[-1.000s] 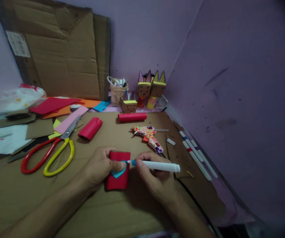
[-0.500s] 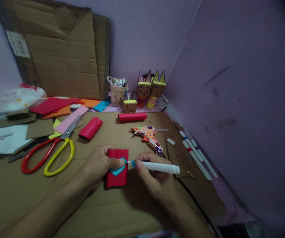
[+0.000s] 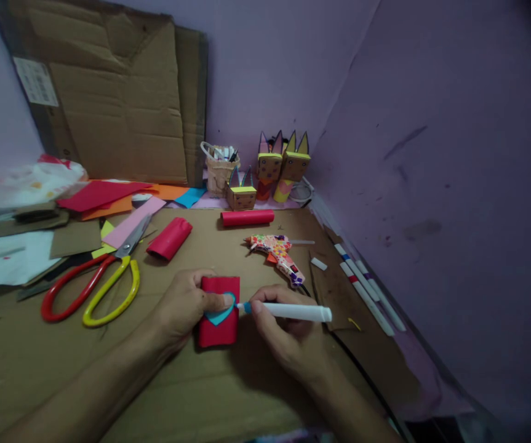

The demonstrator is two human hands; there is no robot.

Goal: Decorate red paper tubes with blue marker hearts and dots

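Observation:
A red paper roll (image 3: pixel 219 311) with a blue heart-like shape (image 3: pixel 220 315) stuck on it lies on the cardboard sheet (image 3: pixel 154 381). My left hand (image 3: pixel 186 307) is closed on the roll, thumb pressing on the blue shape. My right hand (image 3: pixel 283 337) grips a white marker (image 3: pixel 293 312) with a blue tip. The tip touches the right edge of the blue shape.
Red and yellow scissors (image 3: pixel 92 289) lie to the left, near coloured paper sheets (image 3: pixel 108 203). Two more red rolls (image 3: pixel 169 239) (image 3: pixel 247 217), a patterned glue gun (image 3: pixel 278 251), three markers (image 3: pixel 367 295), paper figures (image 3: pixel 269 169) and a small basket (image 3: pixel 218 169) sit behind. Cardboard (image 3: pixel 117 98) leans on the wall.
The marker tip has shifted slightly lower along the blue shape's right edge. The red roll and my left hand stay almost in place.

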